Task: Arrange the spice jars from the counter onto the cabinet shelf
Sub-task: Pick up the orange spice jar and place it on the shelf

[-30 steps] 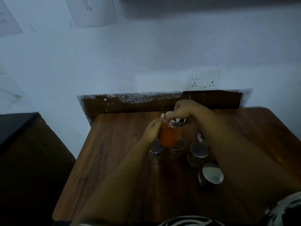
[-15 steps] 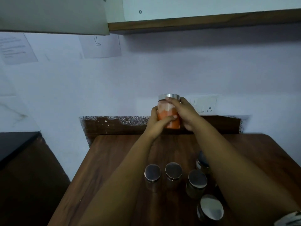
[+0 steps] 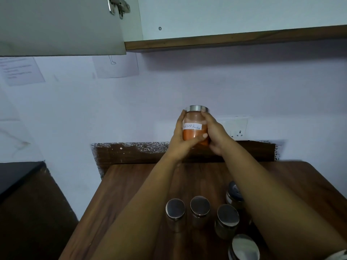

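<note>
Six jars in view: one held, five on the counter (image 3: 131,194).
Held jar (image 3: 195,126): clear glass with a steel lid; filled about to the shoulder with orange-red powder; a white handwritten label faces the camera, its wording only partly legible.
Jar axis: long axis vertical, lid up, base down; jar upright, not tilted.
Jar position: in the air above the counter's rear edge, in front of the wall, level with the socket plate (image 3: 237,128) just to its right; well below the cabinet shelf (image 3: 234,37).
Left hand (image 3: 183,139): grasps the jar, fingers up its left side, thumb across the lower front.
Right hand (image 3: 214,132): grasps the jar, fingers wrapped round its right side and reaching up to the lid.
Counter jars: three steel-lidded jars (image 3: 200,208) in a row under the forearms; a fourth (image 3: 232,194) partly hidden behind the right forearm; a fifth (image 3: 244,247) at the counter's near edge. Contents cannot be told from here.
Cabinet door (image 3: 60,25): swung open, above and left of the counter; hinge visible.
Change from half a second ago: jar carried slightly higher against the wall; label now squarely to the camera; view tipped up, showing more of the cabinet.
</note>
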